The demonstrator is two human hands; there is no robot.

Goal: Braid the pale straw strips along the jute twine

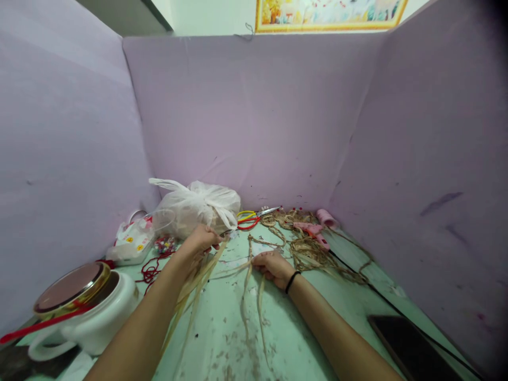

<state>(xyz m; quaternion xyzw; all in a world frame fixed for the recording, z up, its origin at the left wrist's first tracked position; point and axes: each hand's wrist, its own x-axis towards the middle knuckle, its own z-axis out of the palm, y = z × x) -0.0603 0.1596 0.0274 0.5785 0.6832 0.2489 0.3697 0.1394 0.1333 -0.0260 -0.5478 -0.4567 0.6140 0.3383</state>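
My left hand [203,239] is closed at the top of a bundle of pale dry fibre strands [203,279], which trail down beneath my forearm. My right hand [273,267], with a black band at the wrist, pinches a thin braid [250,244] of the same fibre. Loose strand ends hang from the braid towards me over the green tabletop, and others spread left. From its top, the braided cord runs right to a tangled heap of braided cord [305,254]. Scissors [257,217] with red and yellow handles lie just beyond my hands.
At the back left sits a tied white plastic bag [198,203]. A white mug [107,312], red yarn [150,272] and beads [165,244] are on the left. To the right are a pink glue gun [311,230], a thread spool [326,218] and a dark phone [408,346]. Lilac panels enclose three sides.
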